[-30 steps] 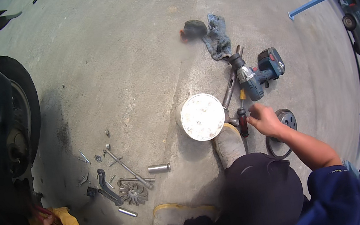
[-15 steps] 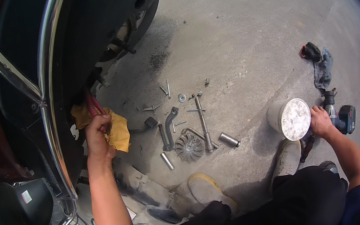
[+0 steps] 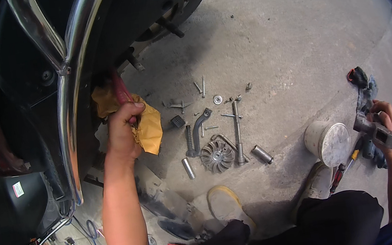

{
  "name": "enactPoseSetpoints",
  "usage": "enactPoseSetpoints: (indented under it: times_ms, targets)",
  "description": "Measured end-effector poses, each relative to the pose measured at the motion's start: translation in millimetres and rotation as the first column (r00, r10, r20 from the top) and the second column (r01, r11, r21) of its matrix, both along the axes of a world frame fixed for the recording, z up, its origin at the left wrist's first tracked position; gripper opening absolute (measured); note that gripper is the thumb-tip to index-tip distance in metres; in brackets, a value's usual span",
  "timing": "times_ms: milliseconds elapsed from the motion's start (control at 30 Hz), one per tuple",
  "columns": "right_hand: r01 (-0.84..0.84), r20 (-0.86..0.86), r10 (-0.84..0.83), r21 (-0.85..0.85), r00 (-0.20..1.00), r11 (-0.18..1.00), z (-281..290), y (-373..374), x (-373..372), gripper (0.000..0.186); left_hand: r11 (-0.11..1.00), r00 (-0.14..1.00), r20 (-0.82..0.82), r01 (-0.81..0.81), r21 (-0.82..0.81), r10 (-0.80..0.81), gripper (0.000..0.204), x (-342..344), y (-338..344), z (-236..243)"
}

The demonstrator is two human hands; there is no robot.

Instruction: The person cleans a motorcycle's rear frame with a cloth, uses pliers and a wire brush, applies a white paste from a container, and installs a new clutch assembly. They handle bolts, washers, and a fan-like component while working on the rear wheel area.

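My left hand (image 3: 120, 132) is wrapped around the red handles of pliers (image 3: 121, 89), whose jaws are hidden in the shade under a dark scooter (image 3: 92, 41). A crumpled yellow-brown sheet (image 3: 149, 129) is bunched around the same grip; I cannot tell if it is cloth or paper. At the far right, my right hand (image 3: 385, 114) grips a hammer, its dark metal head (image 3: 386, 137) turned toward me. A round whitish tub (image 3: 328, 141) stands left of that hand.
On the concrete lie a finned fan wheel (image 3: 217, 156), a kick lever (image 3: 201, 124), a socket wrench (image 3: 238, 134), metal sleeves (image 3: 262, 154) and several bolts (image 3: 203, 86). Screwdrivers (image 3: 337, 178) rest beside my shoe. A chrome guard bar (image 3: 67, 91) curves along the scooter.
My right hand has come up from beside the tub with the hammer in it. My left hand keeps its grip on the pliers, and the whole view has shifted.
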State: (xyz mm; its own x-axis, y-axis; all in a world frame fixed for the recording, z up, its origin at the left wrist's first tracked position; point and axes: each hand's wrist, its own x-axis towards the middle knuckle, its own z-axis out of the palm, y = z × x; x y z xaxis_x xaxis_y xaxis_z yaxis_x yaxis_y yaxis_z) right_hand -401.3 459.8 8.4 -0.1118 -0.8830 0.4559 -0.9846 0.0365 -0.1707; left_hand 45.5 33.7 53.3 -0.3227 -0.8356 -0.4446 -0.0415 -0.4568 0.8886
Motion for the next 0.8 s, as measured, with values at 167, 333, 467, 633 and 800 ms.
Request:
enactPoseSetpoints:
  times_ms: [167, 333, 467, 633, 800]
  targets:
    - [-0.633, 0.180, 0.607, 0.237, 0.774, 0.737, 56, -167, 53, 0.026, 1.000, 0.999, 0.041, -0.012, 0.006, 0.012, 0.020, 1, 1, 1]
    - [-0.638, 0.110, 0.633, 0.248, 0.766, 0.729, 33, -275, 111, 0.023, 0.998, 0.999, -0.010, 0.032, 0.045, -0.032, 0.019, 5, -5, -4]
    - [-0.574, 0.175, 0.547, 0.251, 0.819, 0.779, -7, -321, 154, 0.021, 0.998, 0.999, -0.021, 0.039, 0.045, -0.039, 0.018, 8, -3, -5]
    - [-0.547, 0.158, 0.555, -0.091, 0.817, 0.832, -32, -365, 184, 0.019, 0.996, 0.999, 0.008, 0.045, 0.081, -0.045, 0.017, 8, -3, -3]
    - [-0.632, 0.129, 0.647, -0.138, 0.752, 0.762, -28, -371, 180, 0.023, 0.993, 1.000, -0.020, -0.002, 0.117, 0.005, 0.016, 5, 0, -5]
